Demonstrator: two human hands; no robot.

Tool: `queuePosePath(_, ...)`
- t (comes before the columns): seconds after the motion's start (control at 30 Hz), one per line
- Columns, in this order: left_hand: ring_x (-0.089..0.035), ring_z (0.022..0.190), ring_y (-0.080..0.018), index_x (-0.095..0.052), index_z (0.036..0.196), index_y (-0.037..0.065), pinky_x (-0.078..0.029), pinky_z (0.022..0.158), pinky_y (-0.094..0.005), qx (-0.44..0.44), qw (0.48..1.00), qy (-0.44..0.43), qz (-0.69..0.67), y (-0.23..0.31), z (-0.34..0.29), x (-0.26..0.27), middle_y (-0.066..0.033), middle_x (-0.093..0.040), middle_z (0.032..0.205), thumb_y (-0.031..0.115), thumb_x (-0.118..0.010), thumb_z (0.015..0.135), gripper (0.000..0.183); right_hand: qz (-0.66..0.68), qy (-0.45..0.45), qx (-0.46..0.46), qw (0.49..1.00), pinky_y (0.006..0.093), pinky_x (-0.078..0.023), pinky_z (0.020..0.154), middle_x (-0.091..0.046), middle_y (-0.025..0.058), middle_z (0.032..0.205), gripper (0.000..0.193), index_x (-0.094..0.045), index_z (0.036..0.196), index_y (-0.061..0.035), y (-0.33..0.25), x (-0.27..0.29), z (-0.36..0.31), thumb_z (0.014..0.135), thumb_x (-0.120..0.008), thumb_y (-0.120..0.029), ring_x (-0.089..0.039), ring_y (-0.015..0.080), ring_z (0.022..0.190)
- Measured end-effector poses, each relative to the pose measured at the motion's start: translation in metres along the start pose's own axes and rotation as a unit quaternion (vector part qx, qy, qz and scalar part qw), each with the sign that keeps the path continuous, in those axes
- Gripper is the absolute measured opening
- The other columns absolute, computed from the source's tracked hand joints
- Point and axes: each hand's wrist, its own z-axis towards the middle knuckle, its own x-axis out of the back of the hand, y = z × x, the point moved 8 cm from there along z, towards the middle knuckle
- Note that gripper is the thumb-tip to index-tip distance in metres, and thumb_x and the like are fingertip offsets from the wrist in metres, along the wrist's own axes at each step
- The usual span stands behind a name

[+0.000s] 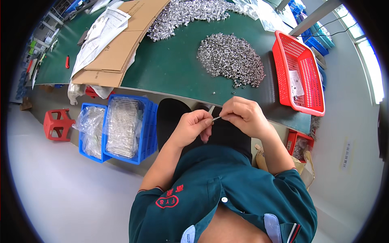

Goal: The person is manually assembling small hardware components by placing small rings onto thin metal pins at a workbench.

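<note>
Over my lap, just off the table's front edge, my left hand (191, 127) and my right hand (245, 116) meet with their fingertips close together. A thin, pin-like metal piece (216, 118) bridges the small gap between them. Thumb and forefinger of the left hand pinch one end; the right fingers close on the other, hiding its tip. Beyond the hands, a broad pile of small silvery metal parts (231, 58) lies on the green table (170, 69). Two or three loose parts sit near the table's edge, close to my right hand.
A red perforated basket (279, 73) holding a small bag stands at the right. Farther back lies a second heap of shiny parts (190, 16). Flattened cardboard (117, 52) with papers covers the left. Blue crates (150, 129) of metal rods and a red stool (58, 124) are below.
</note>
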Motion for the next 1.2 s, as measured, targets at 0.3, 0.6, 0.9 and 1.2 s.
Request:
queuePosePath(0.3, -0.059, 0.054, -0.0091, -0.06, 0.09, 0.0, -0.048, 0.049, -0.0218, -0.104, 0.984, 0.116, 0.08, 0.02, -0.007, 0.0, -0.0039, -0.061, 0.066, 0.009, -0.054, 0.093, 0.011, 0.284, 0.063, -0.257, 0.922, 0.0216, -0.048, 0.066, -0.063, 0.0001, 0.083, 0.014, -0.064, 0.093, 0.0013, 0.044, -0.017, -0.016, 0.082, -0.07, -0.005, -0.056, 0.0039, 0.073)
queuePosePath(0.6, -0.058, 0.052, -0.0087, -0.06, 0.089, 0.0, -0.047, 0.048, -0.0208, -0.107, 0.983, 0.114, 0.101, 0.022, -0.008, 0.0, -0.0033, -0.06, 0.065, 0.01, -0.054, 0.093, 0.011, 0.072, 0.048, -0.132, 0.987, 0.0238, -0.048, 0.063, -0.063, 0.002, 0.081, 0.012, -0.063, 0.09, 0.0001, 0.023, -0.003, -0.008, 0.08, -0.07, -0.002, -0.058, 0.0069, 0.071)
queuePosePath(0.9, -0.06, 0.052, -0.0105, -0.057, 0.089, 0.002, -0.047, 0.046, -0.0205, -0.027, 0.994, -0.032, -0.1, 0.006, -0.002, -0.015, -0.0048, -0.061, 0.067, 0.015, -0.052, 0.095, 0.015, 0.144, -0.037, -0.164, 0.975, 0.0268, -0.048, 0.063, -0.062, 0.0037, 0.078, 0.018, -0.064, 0.091, -0.0018, 0.016, -0.013, -0.003, 0.074, -0.071, -0.001, -0.06, 0.0108, 0.071)
queuePosePath(1.2, -0.062, 0.057, -0.014, -0.056, 0.093, 0.002, -0.051, 0.053, -0.0243, -0.066, 0.989, 0.06, -0.122, -0.002, -0.006, 0.012, -0.007, -0.062, 0.072, 0.015, -0.052, 0.096, 0.015, -0.158, 0.069, -0.096, 0.98, 0.034, -0.049, 0.066, -0.059, 0.011, 0.079, 0.021, -0.065, 0.098, -0.0032, 0.041, 0.001, 0.017, 0.078, -0.065, -0.004, -0.061, 0.0261, 0.072)
